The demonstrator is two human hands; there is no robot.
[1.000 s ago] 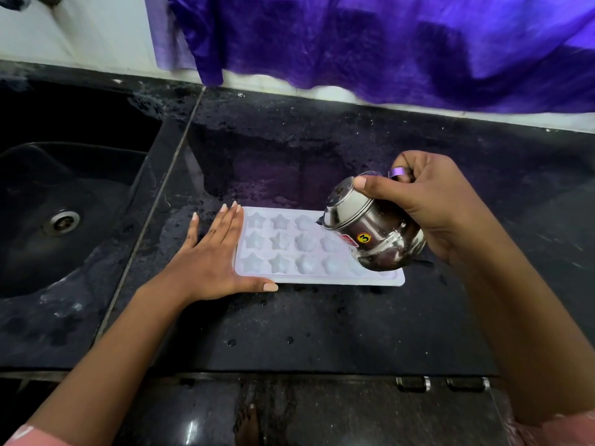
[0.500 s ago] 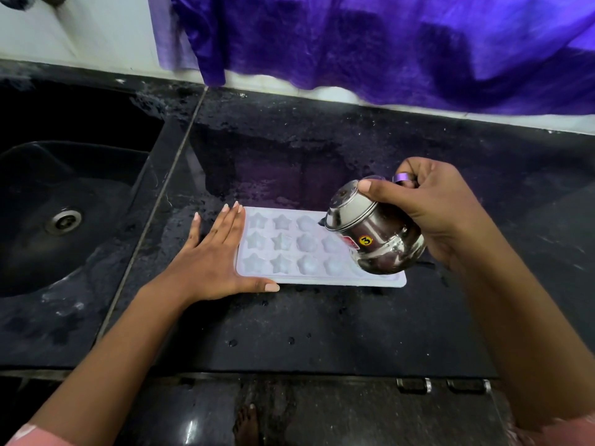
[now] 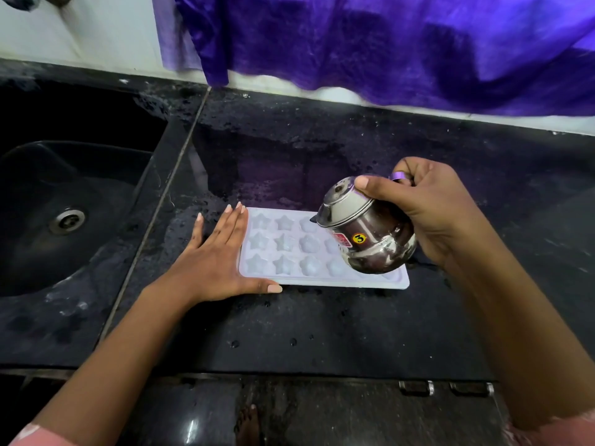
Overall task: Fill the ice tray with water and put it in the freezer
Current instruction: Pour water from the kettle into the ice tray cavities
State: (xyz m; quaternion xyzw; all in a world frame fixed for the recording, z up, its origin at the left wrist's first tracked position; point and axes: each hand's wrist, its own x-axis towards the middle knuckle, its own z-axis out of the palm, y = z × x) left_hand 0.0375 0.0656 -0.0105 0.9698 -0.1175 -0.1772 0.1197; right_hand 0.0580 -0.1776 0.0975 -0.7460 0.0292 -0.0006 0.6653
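**A:** On the black bench (image 3: 322, 336), just right of the sink (image 3: 106, 175), the ice tray (image 3: 322, 282) lies flat. What differs from a second ago?

**B:** Hardly anything. The steel kettle (image 3: 363, 233) stays tipped over the tray's right half. Its spout (image 3: 314, 219) has crept only a shade toward the middle cells. I judge that pouring is under way and the freezer step is not begun.

**A:** And the grips?

**B:** The right grip (image 3: 428, 207) curls round the kettle's handle, thumb pressing the lid (image 3: 341, 201). The left grip (image 3: 212, 259) is spread flat. Its fingers lie straight against the tray's left edge and its thumb along the near edge, pinning the tray as before.

**A:** Is water running?

**B:** I cannot tell. No stream shows, and the cells only gleam.

**A:** Materials?

**B:** The tray is pale, smooth plastic, rectangular, moulded in rows of stars and rounder, flower-like cups. The kettle is polished, bulbous metal with a domed lid, a red label and a round yellow sticker marked 3. The bench is speckled dark stone, beaded with droplets. A crumpled purple cloth (image 3: 386, 43) hangs behind.
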